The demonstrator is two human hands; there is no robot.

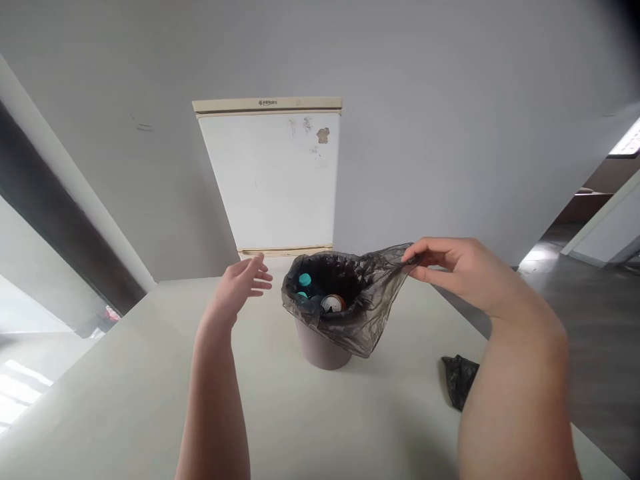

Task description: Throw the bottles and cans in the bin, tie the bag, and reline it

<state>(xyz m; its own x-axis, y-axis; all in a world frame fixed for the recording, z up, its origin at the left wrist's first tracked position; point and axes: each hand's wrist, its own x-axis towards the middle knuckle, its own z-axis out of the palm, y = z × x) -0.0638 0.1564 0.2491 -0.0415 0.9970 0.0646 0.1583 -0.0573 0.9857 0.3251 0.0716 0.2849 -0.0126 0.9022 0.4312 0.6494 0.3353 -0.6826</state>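
A small brown bin [323, 350] stands on a pale table [125, 393], lined with a dark grey plastic bag [365, 313]. Inside the bag I see a bottle with a teal cap [305, 280] and the top of a can [333, 303]. My right hand [453, 263] pinches the bag's right edge and pulls it out sideways from the bin's rim. My left hand [245, 280] hovers just left of the bin with fingers spread, touching nothing.
A folded dark bag [460, 380] lies near the table's right edge. A white, stained cabinet [273, 177] stands against the wall behind the bin. Dark wooden floor shows on the right, a window on the left.
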